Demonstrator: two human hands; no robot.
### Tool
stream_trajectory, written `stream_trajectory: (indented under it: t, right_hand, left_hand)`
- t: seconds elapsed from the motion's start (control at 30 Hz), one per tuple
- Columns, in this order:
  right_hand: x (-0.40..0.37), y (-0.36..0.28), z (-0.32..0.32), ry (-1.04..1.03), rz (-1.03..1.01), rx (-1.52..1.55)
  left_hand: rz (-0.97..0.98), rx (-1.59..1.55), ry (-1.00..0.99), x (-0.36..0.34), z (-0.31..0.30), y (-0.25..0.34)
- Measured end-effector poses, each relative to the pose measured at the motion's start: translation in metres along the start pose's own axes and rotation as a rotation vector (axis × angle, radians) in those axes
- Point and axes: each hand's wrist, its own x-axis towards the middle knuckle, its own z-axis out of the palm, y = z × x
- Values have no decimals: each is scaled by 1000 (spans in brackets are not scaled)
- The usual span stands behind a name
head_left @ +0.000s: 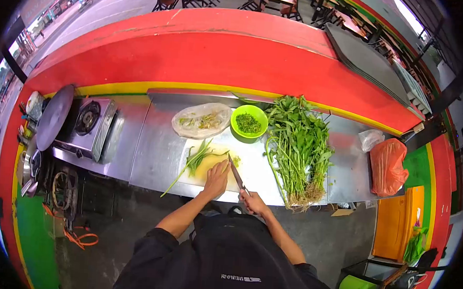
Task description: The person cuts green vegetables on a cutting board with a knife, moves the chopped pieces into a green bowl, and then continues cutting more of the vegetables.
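My right hand (253,202) grips the handle of a kitchen knife (236,173), its blade pointing away from me over the cutting board (194,178). Just left of the blade, my left hand (216,179) presses down with its fingers close together on leafy green stalks (199,157); what lies under the fingertips is mostly hidden. The stalks spread left, one long stem hanging past the board's near edge. A few small green bits lie by the knife tip. Beyond the board stands a lime-green bowl (259,133) holding chopped greens (248,123).
A clear plastic bag (201,120) with plant scraps lies behind the board. Right of it is a large bunch of rooted leafy greens (300,148). A gas stove (87,125) and a wok (55,117) stand left; an orange plastic bag (389,167) sits right. A red wall (220,61) borders the counter.
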Motion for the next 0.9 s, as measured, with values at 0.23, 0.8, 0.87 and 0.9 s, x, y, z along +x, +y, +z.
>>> stream_trajectory:
  t: [0.23,0.8,0.87,0.9]
  right_hand:
    - [-15,4,-10,-6,30,73]
    - [5,24,-18,103,-167,-90]
    - [6,23,-19,244,-283,-451]
    - [2,18,-17,241,-279,-448]
  left_hand:
    - [-9,-3,-41,11,4,2]
    - [-75,-44,-34,17,4,20]
    - [-108,-112,47,16,-9,36]
    - [-20,-83,73,17,-19,46]
